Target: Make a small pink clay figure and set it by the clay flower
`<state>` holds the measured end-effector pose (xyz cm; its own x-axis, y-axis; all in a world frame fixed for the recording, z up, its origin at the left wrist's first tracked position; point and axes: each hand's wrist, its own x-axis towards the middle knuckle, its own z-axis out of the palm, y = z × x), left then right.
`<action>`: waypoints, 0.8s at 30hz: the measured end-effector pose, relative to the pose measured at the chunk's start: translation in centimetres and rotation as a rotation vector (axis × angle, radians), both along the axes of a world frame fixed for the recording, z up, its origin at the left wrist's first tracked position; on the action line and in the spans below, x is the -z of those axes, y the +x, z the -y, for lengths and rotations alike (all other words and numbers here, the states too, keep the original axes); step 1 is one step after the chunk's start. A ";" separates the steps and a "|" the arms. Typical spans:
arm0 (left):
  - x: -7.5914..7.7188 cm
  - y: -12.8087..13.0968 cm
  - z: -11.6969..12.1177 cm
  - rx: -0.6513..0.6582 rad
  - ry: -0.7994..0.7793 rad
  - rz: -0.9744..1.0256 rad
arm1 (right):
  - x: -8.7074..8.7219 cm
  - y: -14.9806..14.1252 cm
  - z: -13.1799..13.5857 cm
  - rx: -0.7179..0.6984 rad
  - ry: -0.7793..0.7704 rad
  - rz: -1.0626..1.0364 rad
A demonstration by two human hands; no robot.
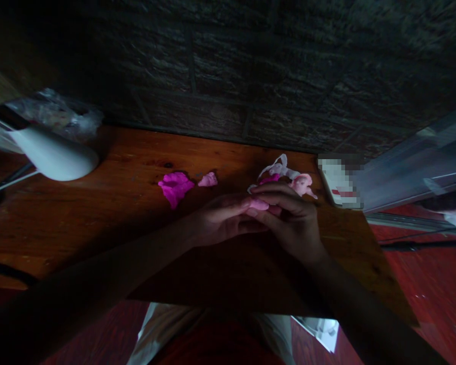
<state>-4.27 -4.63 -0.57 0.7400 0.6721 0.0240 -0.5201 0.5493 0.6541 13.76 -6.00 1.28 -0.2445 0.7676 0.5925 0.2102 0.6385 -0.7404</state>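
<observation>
Both hands meet over the middle of a wooden table [117, 203]. My left hand [220, 220] and my right hand [289, 218] are closed together on a small pink lump of clay [259, 204], pinched between the fingertips. Just behind my right hand lie a light pink clay piece [303, 183] and a white clay strip [279, 167]. A magenta clay lump [175, 186] and a small pink bit [208, 179] rest on the table to the left of my hands.
A white lamp head [53, 154] hangs over the table's left side, with a crumpled plastic bag [57, 114] behind it. A white box [340, 182] sits at the right rear corner. A dark brick wall [251, 76] backs the table. Red floor [421, 284] lies to the right.
</observation>
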 end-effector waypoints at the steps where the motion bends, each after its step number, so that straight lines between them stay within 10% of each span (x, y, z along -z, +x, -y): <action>1: 0.0 0.0 0.0 -0.005 -0.008 -0.005 | 0.1 -0.1 0.0 0.000 0.005 -0.003; 16: -0.9 0.1 0.1 -0.374 0.097 -0.309 | -0.6 0.5 0.0 -0.029 0.169 0.225; 24: -0.8 0.0 -0.1 -0.120 -0.035 -0.074 | -0.3 0.3 -0.1 0.041 0.219 0.116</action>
